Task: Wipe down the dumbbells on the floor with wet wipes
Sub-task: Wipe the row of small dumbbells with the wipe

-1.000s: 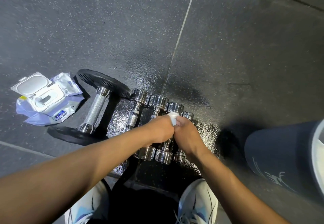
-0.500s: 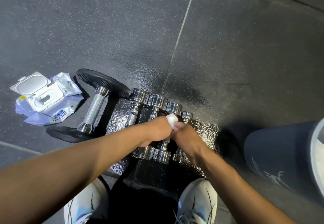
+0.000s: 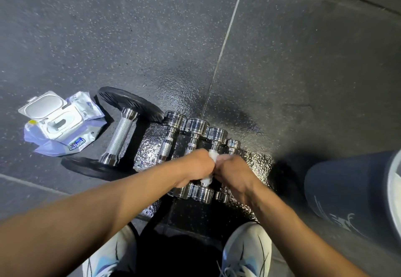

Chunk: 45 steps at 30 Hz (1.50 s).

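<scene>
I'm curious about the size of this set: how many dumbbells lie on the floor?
5. One black-plated dumbbell lies leftmost; four chrome ones sit side by side to its right: first, second, third, fourth. The left hand and right hand cover handles, so more may hide.

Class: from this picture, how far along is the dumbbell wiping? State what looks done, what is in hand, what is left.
Done: the wipes pack lies open and a wipe is out. In hand: left hand and right hand grip it round the handle of one chrome dumbbell. Left: the black-plate dumbbell lies untouched; which chrome ones are clean cannot be told.
</scene>
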{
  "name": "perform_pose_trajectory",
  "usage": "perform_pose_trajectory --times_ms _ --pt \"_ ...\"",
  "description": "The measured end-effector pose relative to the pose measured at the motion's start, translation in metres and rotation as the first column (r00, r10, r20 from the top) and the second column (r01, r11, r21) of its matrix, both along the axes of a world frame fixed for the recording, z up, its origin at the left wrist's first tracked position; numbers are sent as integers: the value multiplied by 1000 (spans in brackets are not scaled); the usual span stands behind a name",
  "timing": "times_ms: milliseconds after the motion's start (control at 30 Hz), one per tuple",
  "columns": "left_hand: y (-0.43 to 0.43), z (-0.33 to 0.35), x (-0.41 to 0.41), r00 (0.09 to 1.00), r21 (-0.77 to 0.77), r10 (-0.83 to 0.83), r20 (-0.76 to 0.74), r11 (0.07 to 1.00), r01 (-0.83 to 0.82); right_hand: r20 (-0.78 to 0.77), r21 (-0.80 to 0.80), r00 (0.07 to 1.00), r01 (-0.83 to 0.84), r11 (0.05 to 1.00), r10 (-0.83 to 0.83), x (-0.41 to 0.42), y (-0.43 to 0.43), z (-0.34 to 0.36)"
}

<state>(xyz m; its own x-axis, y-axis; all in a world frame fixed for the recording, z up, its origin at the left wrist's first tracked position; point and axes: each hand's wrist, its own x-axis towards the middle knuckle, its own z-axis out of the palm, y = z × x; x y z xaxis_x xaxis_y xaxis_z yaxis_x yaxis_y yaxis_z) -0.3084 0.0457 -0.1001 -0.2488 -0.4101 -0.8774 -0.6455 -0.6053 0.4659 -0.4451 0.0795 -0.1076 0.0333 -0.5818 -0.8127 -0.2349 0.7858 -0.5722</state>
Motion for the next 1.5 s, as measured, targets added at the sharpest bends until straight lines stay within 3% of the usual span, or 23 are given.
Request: perform_pose_trajectory --times_ms 133,200,300,433,533,667,767,900,1033,1100,1167,1267,1333,1500 --pt "1 1 3 972 -16 189 -141 981 -193 64 -89 992 111 990 -106 5 -3 0" --pt "0 3 3 963 -53 203 -176 975 -215 98 -108 986 146 983 -135 7 -6 1" --pt "0 8 3 991 -98 50 -122 993 -62 44 -125 997 69 990 -64 9 2 0" --pt "-1 18 9 977 -40 -211 7 977 211 -55 -57 990 -131 990 128 5 17 5" --pt "-2 23 12 935 -78 -349 67 932 354 -252 -55 914 -341 939 317 2 22 4" --pt "-6 27 16 902 -140 -416 117 892 430 -407 -110 846 -421 900 345 5 9 -3" --pt "-16 32 29 895 -245 -365 256 871 425 -544 -192 790 -447 874 284 7 -8 -10" --pt "-23 36 57 837 -434 -278 472 753 495 -616 -184 732 -493 850 291 8 -16 -13" --pt "-26 40 86 723 -494 -176 668 621 608 -644 21 583 -633 774 495 11 3 -18" --pt "-26 43 98 639 -459 -146 755 578 675 -594 32 621 -616 787 511 9 7 -21" --pt "-30 47 111 593 -425 -82 801 620 659 -550 -48 729 -514 857 407 4 3 -24" --pt "-46 52 137 516 -294 -36 856 787 543 -582 -54 730 -474 879 358 5 -14 -19" --pt "-51 49 152 484 -209 -66 873 845 492 -553 -83 784 -391 917 284 5 -22 -18" --pt "-42 23 159 568 -200 -111 815 868 455 -516 -10 768 -448 894 378 10 7 -19"
